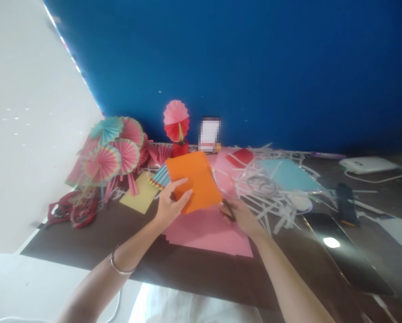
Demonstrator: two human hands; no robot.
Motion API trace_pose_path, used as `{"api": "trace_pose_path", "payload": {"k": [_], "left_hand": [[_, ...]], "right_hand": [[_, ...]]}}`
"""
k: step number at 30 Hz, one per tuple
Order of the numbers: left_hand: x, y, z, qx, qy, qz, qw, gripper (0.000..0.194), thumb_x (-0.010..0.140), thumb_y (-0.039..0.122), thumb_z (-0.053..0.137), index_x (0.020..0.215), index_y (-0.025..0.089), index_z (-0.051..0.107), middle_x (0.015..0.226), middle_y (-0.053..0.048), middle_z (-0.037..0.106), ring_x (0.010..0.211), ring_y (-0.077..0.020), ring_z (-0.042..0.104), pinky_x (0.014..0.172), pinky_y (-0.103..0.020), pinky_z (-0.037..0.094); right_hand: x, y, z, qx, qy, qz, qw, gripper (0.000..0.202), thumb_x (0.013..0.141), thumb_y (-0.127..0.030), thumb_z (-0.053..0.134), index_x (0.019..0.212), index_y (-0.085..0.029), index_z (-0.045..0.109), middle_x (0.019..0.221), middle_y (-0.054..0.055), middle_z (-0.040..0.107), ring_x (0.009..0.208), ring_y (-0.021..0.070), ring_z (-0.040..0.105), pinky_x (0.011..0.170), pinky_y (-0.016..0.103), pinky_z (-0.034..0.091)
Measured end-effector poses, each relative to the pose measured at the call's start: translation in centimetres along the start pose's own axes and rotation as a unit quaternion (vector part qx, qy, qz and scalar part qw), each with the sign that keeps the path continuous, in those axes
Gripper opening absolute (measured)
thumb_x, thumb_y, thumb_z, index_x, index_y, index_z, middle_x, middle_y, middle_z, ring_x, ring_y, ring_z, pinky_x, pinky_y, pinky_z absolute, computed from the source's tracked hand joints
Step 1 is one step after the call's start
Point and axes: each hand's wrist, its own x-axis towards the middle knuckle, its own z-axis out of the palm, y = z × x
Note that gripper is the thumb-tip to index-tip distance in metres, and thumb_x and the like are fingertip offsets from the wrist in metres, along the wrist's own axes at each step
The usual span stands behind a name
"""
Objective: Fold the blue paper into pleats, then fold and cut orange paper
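Your left hand (170,204) pinches the orange paper sheet (194,181) by its near edge, lifted above the pink paper sheet (209,231), so hold it taut while your right hand (242,216), fingers curled around a dark slim tool (228,210), meets its corner.

Left hand (169,204) held the folded sheet (194,181) above the flat paper (209,231) on the table (194,273). Right hand (239,215) sat just right of the sheet's lower corner. Paper fans (111,150) lay left and behind the left hand; paper strips (271,184) right and behind the right hand, tablet (345,251) further right.
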Motion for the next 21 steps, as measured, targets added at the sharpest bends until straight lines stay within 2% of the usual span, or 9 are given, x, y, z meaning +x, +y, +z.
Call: {"api": "trace_pose_path", "payload": {"k": [6,11,15,21], "left_hand": [[0.0,-0.3,0.1,-0.011,-0.010,0.012,1.000,0.032,0.075,0.032,0.063,0.105,0.020,0.062,0.105,-0.007,0.065,0.098,-0.0193,0.061,0.087,-0.034,0.048],[0.0,0.0,0.1,-0.006,-0.048,0.035,0.998,0.029,0.075,0.031,0.063,0.102,0.020,0.063,0.102,-0.007,0.067,0.094,-0.0191,0.062,0.085,-0.033,0.049],[-0.2,0.6,0.0,-0.005,-0.084,0.040,0.996,0.029,0.075,0.029,0.063,0.102,0.019,0.063,0.102,-0.008,0.067,0.094,-0.0192,0.063,0.085,-0.032,0.049],[-0.2,1.1,0.0,0.001,-0.108,0.043,0.993,0.028,0.075,0.027,0.062,0.102,0.019,0.063,0.104,-0.008,0.067,0.097,-0.0193,0.062,0.086,-0.032,0.049]], "right_hand": [[-0.1,-0.1,-0.1,-0.020,-0.014,-0.038,0.999,0.044,0.075,-0.051,0.051,0.047,-0.019,0.042,0.040,-0.004,0.040,0.038,0.0072,0.034,0.041,0.024,0.024],[-0.2,-0.1,-0.6,-0.075,-0.031,-0.086,0.993,0.052,0.080,-0.058,0.042,0.048,-0.018,0.049,0.045,0.000,0.046,0.044,0.0106,0.042,0.047,0.026,0.032],[-0.4,0.4,-0.7,-0.059,-0.004,-0.075,0.995,0.047,0.080,-0.060,0.040,0.059,-0.021,0.055,0.050,0.000,0.048,0.052,0.0160,0.049,0.053,0.029,0.040],[-0.5,1.0,-0.7,-0.039,0.017,-0.049,0.998,0.040,0.077,-0.060,0.045,0.066,-0.023,0.055,0.051,0.000,0.048,0.056,0.0184,0.052,0.053,0.030,0.041]]}}
